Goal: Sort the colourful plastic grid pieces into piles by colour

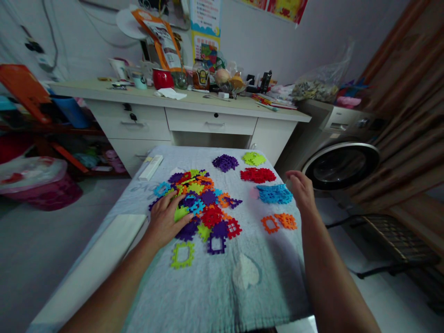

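Observation:
My left hand [168, 216] rests with spread fingers on a mixed pile of plastic interlocking tiles [209, 198] in purple, red, orange, yellow-green and blue. Several tiles have notched edges and window-like openings. My right hand [302, 188] is at the table's right side, fingers curled, beside a blue tile stack [275, 194]; whether anything is inside the fingers is hidden. Around that hand lie a red tile group [258, 175], a yellow-green group [254, 158], a purple group [225, 162] and orange tiles [286, 221]. A yellow-green frame tile [182, 255] lies nearest me.
A pale cloth [274, 286] covers the table. On its left are a long white box [100, 263] and a small white bar [151, 167]. Behind stands a white desk [211, 104] loaded with household items. A washing machine [342, 143] and a dark rack [391, 236] are at right.

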`<move>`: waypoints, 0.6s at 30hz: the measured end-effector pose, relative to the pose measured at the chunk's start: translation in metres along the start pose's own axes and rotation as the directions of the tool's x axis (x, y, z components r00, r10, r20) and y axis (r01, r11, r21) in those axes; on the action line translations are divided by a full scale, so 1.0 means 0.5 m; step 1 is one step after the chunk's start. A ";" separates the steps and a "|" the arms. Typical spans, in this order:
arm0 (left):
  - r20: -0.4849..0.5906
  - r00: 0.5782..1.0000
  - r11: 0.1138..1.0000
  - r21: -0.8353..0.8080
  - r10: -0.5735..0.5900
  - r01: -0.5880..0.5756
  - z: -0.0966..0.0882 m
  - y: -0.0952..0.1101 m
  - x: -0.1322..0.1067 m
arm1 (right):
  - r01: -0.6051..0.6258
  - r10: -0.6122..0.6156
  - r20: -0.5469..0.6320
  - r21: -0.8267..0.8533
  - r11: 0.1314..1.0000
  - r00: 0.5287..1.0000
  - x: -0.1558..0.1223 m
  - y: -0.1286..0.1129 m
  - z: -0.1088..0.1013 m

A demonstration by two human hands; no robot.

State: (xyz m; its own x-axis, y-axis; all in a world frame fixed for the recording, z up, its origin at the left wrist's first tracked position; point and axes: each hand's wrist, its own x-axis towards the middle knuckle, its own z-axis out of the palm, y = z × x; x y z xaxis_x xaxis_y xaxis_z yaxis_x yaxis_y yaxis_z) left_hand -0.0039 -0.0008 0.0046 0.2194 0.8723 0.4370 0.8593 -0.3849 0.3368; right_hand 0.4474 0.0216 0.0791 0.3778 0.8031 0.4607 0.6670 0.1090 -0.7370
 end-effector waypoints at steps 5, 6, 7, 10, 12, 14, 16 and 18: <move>-0.033 0.999 1.000 -0.030 0.004 -0.005 -0.003 0.002 0.002 | -0.051 0.032 0.087 0.222 0.974 0.996 -0.071 -0.090 0.038; -0.037 0.999 0.999 -0.032 0.005 -0.006 -0.003 0.003 0.002 | -0.030 -0.005 0.161 0.216 0.976 0.987 -0.089 -0.109 0.056; -0.041 0.999 0.999 -0.034 0.003 -0.004 -0.004 0.003 0.002 | 0.009 -0.057 0.241 0.198 0.980 0.969 -0.107 -0.127 0.076; -0.048 0.999 1.000 -0.026 -0.015 0.014 -0.006 0.003 0.001 | 0.195 -0.219 0.431 0.099 0.976 0.875 -0.161 -0.166 0.141; -0.045 0.999 1.000 -0.016 -0.021 0.020 -0.007 0.002 -0.001 | 0.309 -0.291 0.515 0.054 0.950 0.806 -0.194 -0.179 0.180; -0.034 0.999 1.000 -0.010 -0.015 0.015 -0.008 0.003 -0.003 | 0.376 -0.319 0.551 0.010 0.927 0.771 -0.221 -0.180 0.209; -0.017 1.000 1.000 -0.001 -0.011 0.011 -0.008 0.004 -0.006 | 0.405 -0.311 0.549 -0.055 0.913 0.776 -0.240 -0.173 0.228; -0.006 1.000 1.000 0.006 -0.005 0.005 -0.009 0.007 -0.008 | 0.405 -0.280 0.535 -0.129 0.905 0.797 -0.250 -0.163 0.238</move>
State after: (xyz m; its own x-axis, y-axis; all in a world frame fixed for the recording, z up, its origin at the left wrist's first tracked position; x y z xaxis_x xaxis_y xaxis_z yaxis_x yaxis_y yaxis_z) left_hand -0.0037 -0.0072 0.0076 0.2125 0.8724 0.4402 0.8632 -0.3788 0.3339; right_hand 0.2693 -0.0179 0.0227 -0.2297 0.9230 0.3088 0.8398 0.3483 -0.4163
